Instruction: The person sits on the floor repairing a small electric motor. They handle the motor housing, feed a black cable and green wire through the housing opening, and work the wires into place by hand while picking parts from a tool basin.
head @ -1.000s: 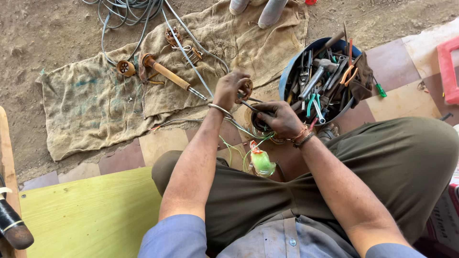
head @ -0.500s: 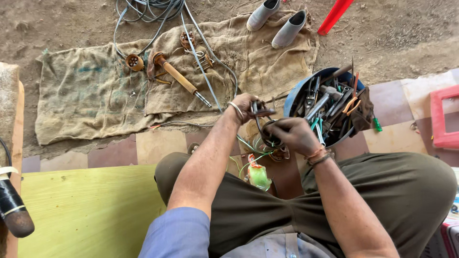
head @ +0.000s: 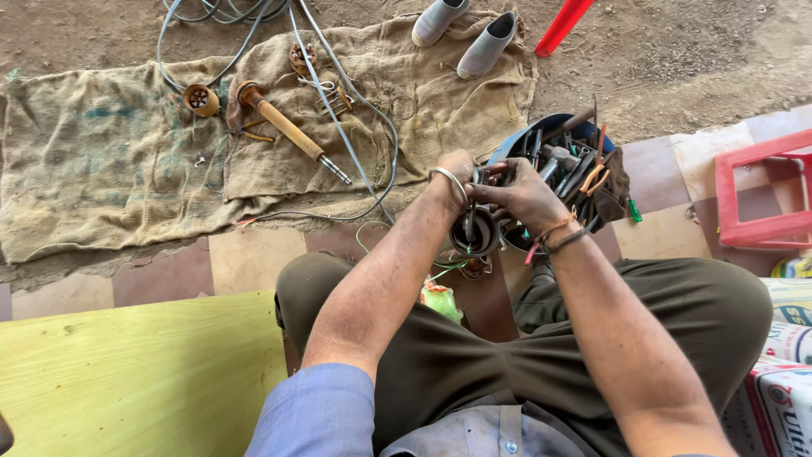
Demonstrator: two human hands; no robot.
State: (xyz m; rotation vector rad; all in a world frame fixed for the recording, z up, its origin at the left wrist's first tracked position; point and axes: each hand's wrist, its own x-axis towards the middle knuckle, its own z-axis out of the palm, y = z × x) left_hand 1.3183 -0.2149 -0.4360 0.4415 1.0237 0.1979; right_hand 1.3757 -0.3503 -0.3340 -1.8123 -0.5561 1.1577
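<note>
Far left, a yellow-green board lies on the tiled floor at the near-left corner of the view. Beyond it, a burlap sack is spread across the floor's far edge, where tile meets bare dirt.

On the sack, left of centre, rest a small round copper-wound coil and a soldering iron with a wooden handle, tip pointing toward the person. A grey cable loops over the sack just beside the iron. Further coil parts sit near the sack's far edge; their exact kind cannot be told.

At centre, the left hand, a metal bangle at the wrist, is closed around the rim of a dark ring-shaped part held above the floor between the knees. The right hand is closed on the same part from the other side, fingers curled over its top. Thin green wires trail down from it toward a small green object beside the left thigh.

Judged from this layout, work on the ring part is in mid-stage: the part is in hand with wires loose, while the iron lies unused on the sack.

Right of centre, a blue tub filled with pliers and other hand tools stands touching the sack's near-right corner. A pair of grey shoes sits at the sack's far-right edge. At far right stands a red frame
</note>
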